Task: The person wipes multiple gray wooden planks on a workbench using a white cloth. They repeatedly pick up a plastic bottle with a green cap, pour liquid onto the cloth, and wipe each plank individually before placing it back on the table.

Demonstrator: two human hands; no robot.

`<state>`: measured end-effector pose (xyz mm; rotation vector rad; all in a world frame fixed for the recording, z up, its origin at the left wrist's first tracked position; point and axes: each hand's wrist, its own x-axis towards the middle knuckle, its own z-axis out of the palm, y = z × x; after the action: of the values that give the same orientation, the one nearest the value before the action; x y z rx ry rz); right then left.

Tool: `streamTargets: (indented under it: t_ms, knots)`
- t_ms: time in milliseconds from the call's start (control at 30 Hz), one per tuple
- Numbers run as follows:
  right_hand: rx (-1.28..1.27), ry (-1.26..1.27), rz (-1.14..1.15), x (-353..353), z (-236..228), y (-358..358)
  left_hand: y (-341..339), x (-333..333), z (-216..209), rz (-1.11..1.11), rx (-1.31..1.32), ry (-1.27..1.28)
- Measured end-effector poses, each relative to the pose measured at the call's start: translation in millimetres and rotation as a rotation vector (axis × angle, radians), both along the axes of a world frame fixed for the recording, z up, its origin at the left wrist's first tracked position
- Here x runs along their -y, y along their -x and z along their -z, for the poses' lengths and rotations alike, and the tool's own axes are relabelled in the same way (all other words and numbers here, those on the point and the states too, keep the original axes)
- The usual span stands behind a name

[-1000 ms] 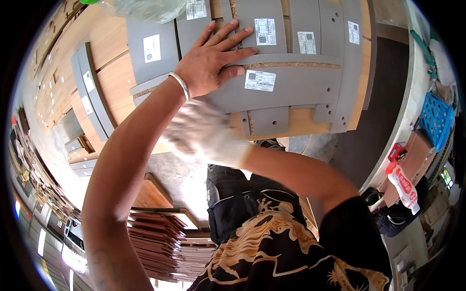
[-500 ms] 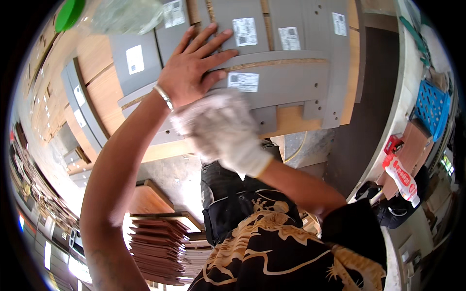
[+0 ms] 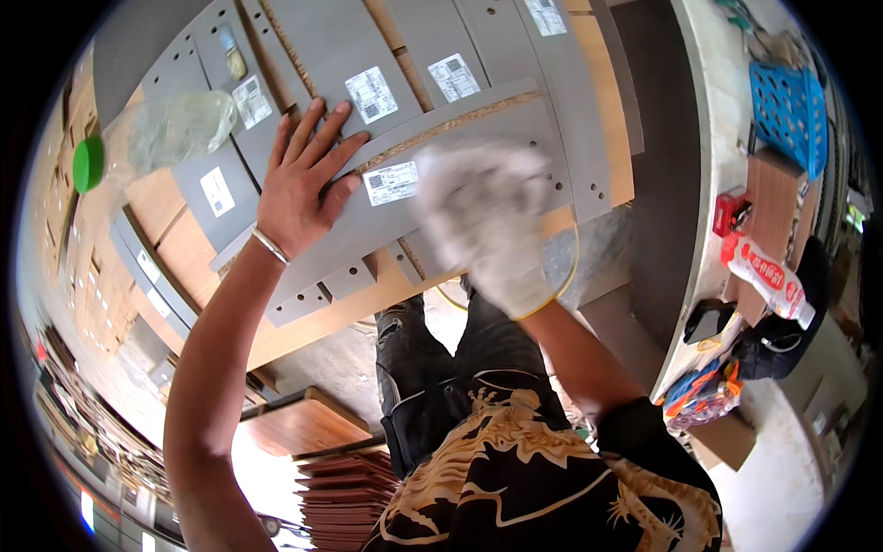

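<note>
My bare left hand [image 3: 308, 189], a bracelet at its wrist, lies flat with fingers spread on a narrow grey panel [image 3: 487, 124] that has a raw chipboard edge and a white label [image 3: 391, 184]. A white glove covers my right hand [image 3: 510, 262]. That hand is pressed around a whitish rag [image 3: 464, 179] on the same panel, right of the label. Motion blurs both rag and glove, so the separate fingers do not show. Beneath lie more grey panels [image 3: 368, 41] with drilled holes and labels.
A clear plastic jar [image 3: 184, 129] with a green lid [image 3: 87, 164] lies at the left. On the bench to the right are a blue basket [image 3: 791, 115], a red box [image 3: 731, 212] and a red-and-white bottle [image 3: 763, 276]. Brown boards [image 3: 345, 497] are stacked below.
The right hand and rag have moved rightward along the panel. The left hand sits further left and lower in the picture, still flat. The whole view has shifted and tilted.
</note>
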<state>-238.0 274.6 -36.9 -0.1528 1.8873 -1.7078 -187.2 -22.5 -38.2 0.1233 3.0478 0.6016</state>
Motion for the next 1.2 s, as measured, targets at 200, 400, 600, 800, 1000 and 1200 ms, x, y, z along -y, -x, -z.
streamTargets:
  t_ms: [200, 400, 600, 800, 1000, 1200]
  knots:
    - [-0.933, -0.736, -0.362, -4.0, -5.9, -23.0, 2.8, -3.7, -0.1, 0.026, -0.003, 0.039]
    - [-0.420, -0.428, -0.017, -0.5, 3.4, -8.5, 4.0, -5.4, 1.8, 0.048, -0.028, 0.083]
    - [-0.647, -0.621, 0.170, -19.3, 22.4, 12.6, 4.1, -9.8, -2.9, 0.064, -0.023, 0.107]
    - [-0.491, -0.687, 0.015, -32.7, 4.9, 6.8, -2.0, -8.6, -1.9, 0.065, -0.054, 0.110]
    - [-0.747, -0.854, -0.137, -12.6, 6.6, -12.3, -0.5, -8.4, 2.4, 0.072, -0.058, 0.086]
    - [-0.427, -0.363, 0.314, 16.7, 10.1, -34.1, 4.6, -10.0, 0.5, 0.068, -0.056, 0.112]
